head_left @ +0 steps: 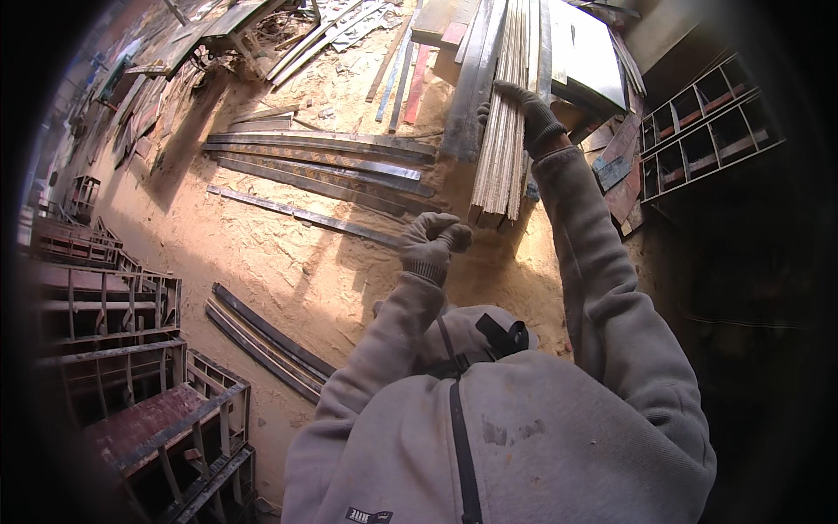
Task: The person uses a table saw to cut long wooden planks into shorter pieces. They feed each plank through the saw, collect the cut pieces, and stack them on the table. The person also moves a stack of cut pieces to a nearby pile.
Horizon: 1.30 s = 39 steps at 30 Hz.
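Note:
A long bundle of pale wooden strips (pixel 504 157) lies lengthwise ahead of me, its near ends jutting out over the sandy ground. My right hand (pixel 534 115), in a grey knit glove, is closed around this bundle from its right side, and glove fingertips show at its left edge. Lower and to the left, clear of the near ends, I hold my gloved left hand (pixel 434 237) with its fingers curled together. What sits inside that grip, if anything, is too small to make out. Dark flat boards (pixel 471 96) lie along the bundle's left side.
Several long dark-edged strips (pixel 323 162) lie on the sandy ground to the left. Curved dark strips (pixel 271 341) rest nearer me. Metal-framed racks (pixel 166 419) stand at the lower left, and a metal lattice frame (pixel 711 122) at the right. A bright sheet (pixel 587 57) lies beyond the bundle.

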Each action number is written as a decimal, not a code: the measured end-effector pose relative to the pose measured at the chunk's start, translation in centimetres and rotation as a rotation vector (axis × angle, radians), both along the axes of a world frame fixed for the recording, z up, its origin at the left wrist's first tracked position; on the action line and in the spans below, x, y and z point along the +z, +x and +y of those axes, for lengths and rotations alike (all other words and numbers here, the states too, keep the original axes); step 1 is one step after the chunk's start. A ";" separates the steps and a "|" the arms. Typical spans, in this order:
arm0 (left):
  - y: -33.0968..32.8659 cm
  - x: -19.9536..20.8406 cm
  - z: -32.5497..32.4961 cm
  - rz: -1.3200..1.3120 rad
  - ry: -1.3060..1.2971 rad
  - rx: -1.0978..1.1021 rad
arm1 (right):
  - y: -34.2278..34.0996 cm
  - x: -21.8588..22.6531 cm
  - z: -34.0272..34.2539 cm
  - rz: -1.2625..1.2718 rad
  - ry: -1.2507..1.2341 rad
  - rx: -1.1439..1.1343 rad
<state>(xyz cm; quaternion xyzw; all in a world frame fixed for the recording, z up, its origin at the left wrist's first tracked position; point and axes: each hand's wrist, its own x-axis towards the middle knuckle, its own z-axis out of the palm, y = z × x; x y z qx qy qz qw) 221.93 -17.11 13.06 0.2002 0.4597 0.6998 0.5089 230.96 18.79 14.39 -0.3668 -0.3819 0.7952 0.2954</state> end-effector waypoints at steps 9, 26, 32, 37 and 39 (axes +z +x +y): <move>-1.8 8.1 1.5 1.118 0.490 0.199 | -1.9 -2.3 0.8 -0.029 0.171 0.025; -2.3 10.8 3.8 1.263 0.452 -0.031 | -3.2 0.0 -2.0 -0.010 0.183 -0.032; -8.4 9.2 3.0 0.281 0.087 0.237 | -3.8 0.1 -1.1 -0.187 0.102 -0.007; -6.7 6.1 2.0 0.011 -0.112 -0.160 | -4.4 -0.1 -1.3 -0.034 0.137 -0.029; -4.9 5.2 2.5 -0.198 -0.189 -0.264 | -4.3 -0.6 -1.9 -0.003 0.083 0.024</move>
